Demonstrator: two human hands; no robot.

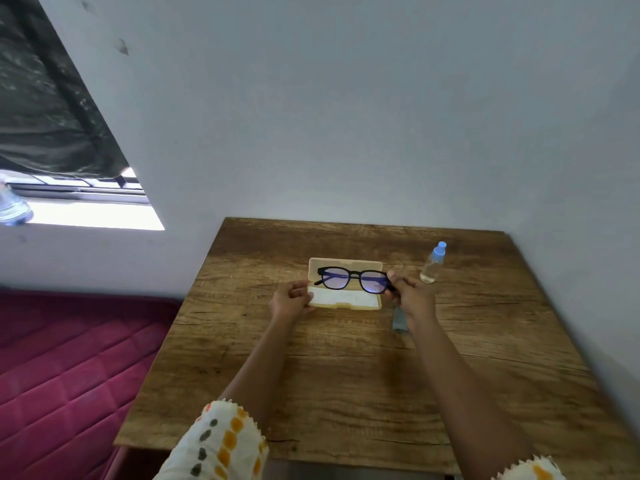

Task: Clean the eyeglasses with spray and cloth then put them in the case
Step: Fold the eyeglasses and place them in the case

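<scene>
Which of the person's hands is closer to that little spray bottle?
Right. The right hand, holding the eyeglasses, is close beside the spray bottle; the left hand holds the case at its far end.

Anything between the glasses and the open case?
Nothing visible. The case lies open and the right hand holds the eyeglasses over it. The left hand holds only its left end.

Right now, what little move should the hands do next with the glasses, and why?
Probably lower the glasses into the case. The right hand pinches them over the open case, the left hand steadies its edge, and the cloth already lies aside.
</scene>
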